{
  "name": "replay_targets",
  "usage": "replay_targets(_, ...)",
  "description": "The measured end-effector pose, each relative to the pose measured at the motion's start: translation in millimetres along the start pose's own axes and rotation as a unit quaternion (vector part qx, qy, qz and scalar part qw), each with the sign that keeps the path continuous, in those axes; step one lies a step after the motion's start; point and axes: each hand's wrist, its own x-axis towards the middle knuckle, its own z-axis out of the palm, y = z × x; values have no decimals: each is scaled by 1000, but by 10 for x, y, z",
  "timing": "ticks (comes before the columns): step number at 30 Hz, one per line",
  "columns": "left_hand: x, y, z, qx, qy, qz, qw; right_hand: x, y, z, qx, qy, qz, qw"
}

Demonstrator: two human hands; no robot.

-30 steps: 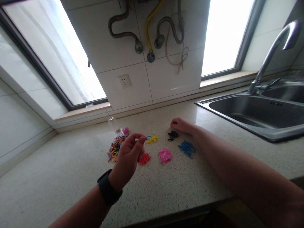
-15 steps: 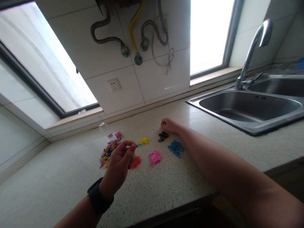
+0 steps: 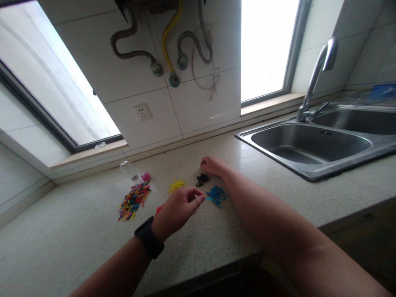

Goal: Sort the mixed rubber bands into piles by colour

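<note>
My left hand (image 3: 181, 208), with a black watch (image 3: 149, 238) on its wrist, pinches a small blue rubber band (image 3: 208, 199) between thumb and forefinger. The band is at the left edge of a pile of blue rubber bands (image 3: 218, 194). Loosely curled, my right hand (image 3: 214, 165) rests on the counter behind a small black pile (image 3: 202, 179); whether its fingers hold anything is hidden. Yellow rubber bands (image 3: 176, 185) lie beyond my left hand, and red ones (image 3: 159, 209) show partly beside it. A mixed-colour heap (image 3: 134, 201) sits farther left.
Behind the mixed heap lie a clear plastic container (image 3: 127, 170) and a pink round piece (image 3: 145, 177). A steel sink (image 3: 297, 175) with a faucet (image 3: 315, 78) is set into the counter (image 3: 77, 231) at the right. A tiled wall with an outlet (image 3: 142, 111) stands behind.
My left hand has moved right with the blue band, from beside the mixed heap to the blue pile. It now covers the pink pile. My right hand stays by the black pile.
</note>
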Motion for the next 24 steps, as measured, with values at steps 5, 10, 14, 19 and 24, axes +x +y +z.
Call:
replay_targets(5, 241, 14, 117, 147, 23, 45, 988, -9, -3, -13, 3, -5, 5, 1000)
replay_targets(10, 337, -10, 187, 225, -13, 73, 971, -7, -5, -20, 8, -9, 7, 1000)
replay_targets(14, 272, 22, 159, 268, -10, 74, 961, -9, -1, -28, 10, -10, 6, 1000)
replay_targets(19, -88, 55, 91, 249, -7, 90, 964, -8, 18, -18, 11, -6, -4, 1000)
replay_targets(24, -630, -104, 138, 137, -96, 64, 984, 7, 33, -4, 7, -4, -6, 1000)
